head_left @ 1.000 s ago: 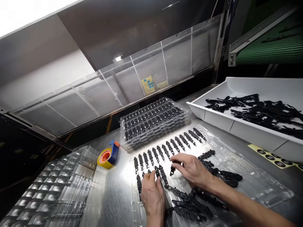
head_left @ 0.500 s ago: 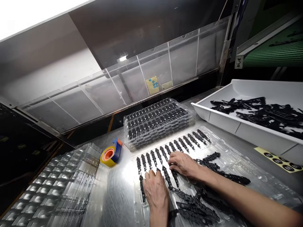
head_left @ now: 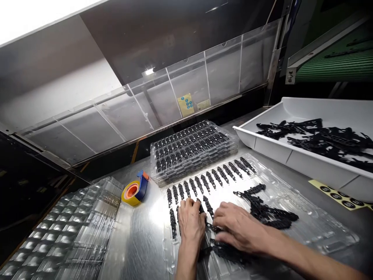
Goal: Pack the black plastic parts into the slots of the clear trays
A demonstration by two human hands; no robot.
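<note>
A clear plastic tray [head_left: 329, 233] lies in front of me, with a row of slim black plastic parts [head_left: 217, 177] along its far side. A second, nearer row is partly filled. My left hand [head_left: 190, 221] is over this nearer row, fingers bent and closed about a black part [head_left: 201, 209] that my hand partly covers. To the right, my right hand [head_left: 240, 227] hovers low over loose black parts [head_left: 230, 252], thumb apart from the fingers. What lies under its palm is hidden. More loose parts [head_left: 262, 210] are heaped on the tray's right half.
Behind stands a stack of filled clear trays [head_left: 192, 149]. A tape dispenser [head_left: 135, 190] and a pile of clear trays [head_left: 72, 233] are on the left. A white bin [head_left: 262, 142] of black parts and a yellow sticker sheet [head_left: 335, 194] are at right.
My right hand has moved toward me, from the row to the loose parts, and its thumb has spread. My left hand has shifted slightly along the nearer row. The view has moved a little.
</note>
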